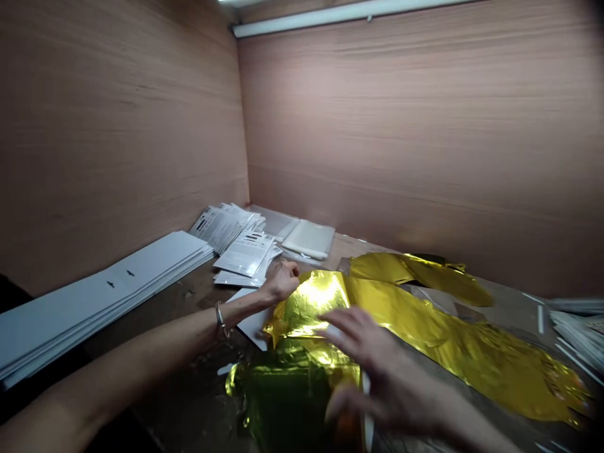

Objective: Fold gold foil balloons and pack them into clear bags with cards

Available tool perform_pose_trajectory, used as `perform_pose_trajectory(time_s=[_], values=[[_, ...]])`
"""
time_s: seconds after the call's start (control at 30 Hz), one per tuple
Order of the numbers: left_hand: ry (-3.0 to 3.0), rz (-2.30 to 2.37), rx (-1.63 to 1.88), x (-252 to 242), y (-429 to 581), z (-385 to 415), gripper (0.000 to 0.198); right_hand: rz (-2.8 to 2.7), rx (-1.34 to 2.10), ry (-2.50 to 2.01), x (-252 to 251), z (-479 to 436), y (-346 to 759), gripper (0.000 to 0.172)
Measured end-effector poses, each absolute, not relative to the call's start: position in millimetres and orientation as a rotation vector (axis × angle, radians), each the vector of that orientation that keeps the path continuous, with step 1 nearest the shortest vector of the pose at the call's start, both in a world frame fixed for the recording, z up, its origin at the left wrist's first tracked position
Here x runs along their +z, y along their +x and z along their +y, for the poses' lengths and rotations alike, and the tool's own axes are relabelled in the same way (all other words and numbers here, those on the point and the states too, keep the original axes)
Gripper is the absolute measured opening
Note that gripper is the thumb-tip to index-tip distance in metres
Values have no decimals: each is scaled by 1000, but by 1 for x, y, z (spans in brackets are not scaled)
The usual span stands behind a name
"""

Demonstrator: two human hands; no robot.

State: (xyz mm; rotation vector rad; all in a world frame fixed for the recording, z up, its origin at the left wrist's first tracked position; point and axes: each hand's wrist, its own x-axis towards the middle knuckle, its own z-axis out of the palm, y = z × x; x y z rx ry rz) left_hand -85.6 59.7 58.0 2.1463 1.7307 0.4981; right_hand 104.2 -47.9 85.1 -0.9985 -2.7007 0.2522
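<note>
A crinkled sheet of shiny gold foil (438,333) lies across the wooden table, part of it folded into a square near me. My left hand (280,281), a bracelet on its wrist, is closed on the far left edge of the folded foil. My right hand (372,365) hovers over the near part of the fold with its fingers spread and blurred by motion. A white card (252,321) lies under the foil by my left hand.
A long stack of white cards (94,296) runs along the left wall. Printed white packets (240,242) and clear plastic bags (309,238) lie at the back corner. More white sheets (578,330) sit at the right edge. Wooden walls close in the back and left.
</note>
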Motion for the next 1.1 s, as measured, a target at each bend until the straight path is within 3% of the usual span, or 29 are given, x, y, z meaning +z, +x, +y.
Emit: perform_pose_trajectory(time_s=[0.07, 0.13, 0.27, 0.33, 0.5, 0.7, 0.87, 1.0, 1.1], values=[[2142, 1737, 479, 49, -87, 63, 23, -2775, 186, -810, 71, -81, 73, 41], [2150, 1745, 459, 42, -89, 63, 23, -2812, 183, -845, 49, -101, 51, 42], [2206, 1741, 422, 34, -91, 58, 27, -2864, 198, -994, 21, -109, 34, 23], [2240, 1728, 398, 34, -91, 55, 31, -2854, 183, -1006, 25, -108, 32, 27], [2300, 1693, 348, 35, -90, 52, 34, -2799, 332, -934, 53, -93, 27, 67], [2319, 1651, 288, 35, -94, 53, 29, -2653, 602, -1112, 41, -79, 14, 59], [2344, 1595, 280, 34, -98, 49, 31, -1869, 906, -1124, 62, -76, 36, 11], [2378, 1504, 305, 34, -99, 51, 36, -634, 672, -1293, 90, -45, 113, 23], [2402, 1443, 332, 42, -100, 50, 36, -353, 581, -1409, 81, -27, 171, 29]])
